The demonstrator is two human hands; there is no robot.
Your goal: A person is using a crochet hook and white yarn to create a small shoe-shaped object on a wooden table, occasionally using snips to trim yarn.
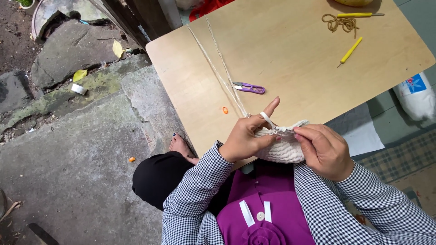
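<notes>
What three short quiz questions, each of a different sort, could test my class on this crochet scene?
1. True or false: the purple snips lie on the wooden table.
2. What colour is the crocheted piece held by the left hand and right hand?
3. The yarn loops over a finger of which hand: A left, B right?

Key: 1 true; 2 cream-white; 3 A.

Crochet piece (pixel 280 147): cream yarn, thick, ribbed, matt. Yarn strands (pixel 218 63) thin, pale, slightly fuzzy. Surface (pixel 281 54): light wood laminate, smooth, low sheen. Thread snips (pixel 249 87): purple plastic grip w/ metal blades. Crochet hooks (pixel 350 50) yellow plastic handles. Sleeves (pixel 200 181) checked woven cloth. Ground (pixel 81 149) rough concrete, mossy in spots.
</notes>
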